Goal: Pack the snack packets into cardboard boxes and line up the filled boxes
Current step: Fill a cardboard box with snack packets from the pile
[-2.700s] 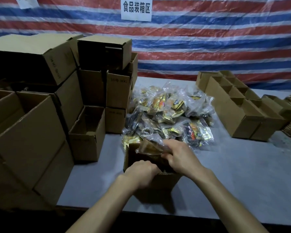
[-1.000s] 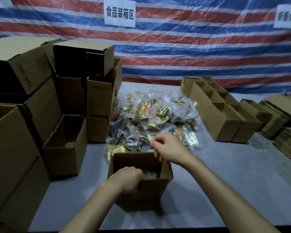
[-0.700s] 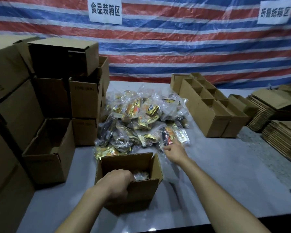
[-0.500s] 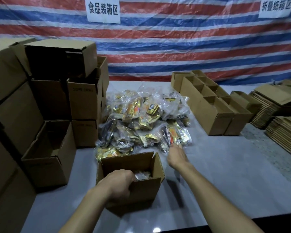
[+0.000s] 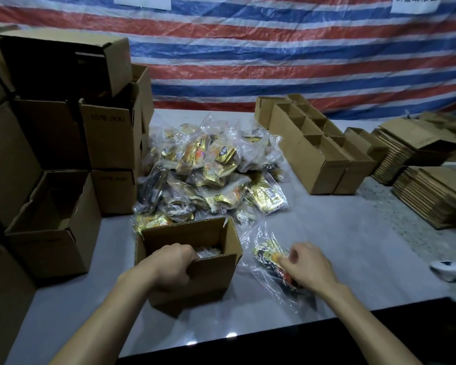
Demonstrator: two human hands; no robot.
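Here, the left hand (image 5: 171,267) grips the near wall of an open cardboard box (image 5: 216,277) at the near middle of the grey surface (image 5: 353,246), its fingers (image 5: 187,255) curled over the rim and into the box. Just right of the box, the right hand (image 5: 309,268) pinches a clear bag of snack packets (image 5: 267,255) that lies on the surface. A heap of bagged packets (image 5: 208,175) lies just beyond the box. Stacked boxes (image 5: 111,133) stand at the left; a row of open boxes (image 5: 316,164) and piles of flat cardboard (image 5: 432,198) sit at the far right
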